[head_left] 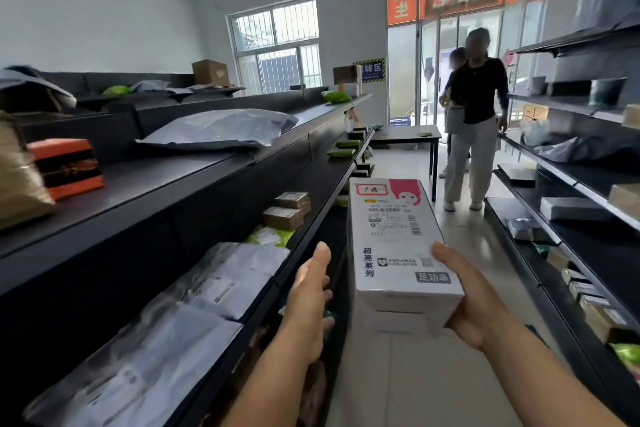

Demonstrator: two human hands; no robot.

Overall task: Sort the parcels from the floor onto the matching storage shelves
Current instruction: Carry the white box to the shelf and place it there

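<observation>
My right hand (474,305) cups the near right corner of the white parcel box (398,246), thumb on its top face, holding it level over the aisle. My left hand (311,302) hangs just beside the box, fingers loosely spread, gripping nothing, next to the left shelf (311,191). 2 people (474,121) stand ahead.

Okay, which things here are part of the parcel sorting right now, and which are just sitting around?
In the job:
- white box, held in the right hand
- left hand, open, off the box
- left shelves

Just lying about:
- orange box
- grey mailer bag
- black table
- two people by the door
</observation>
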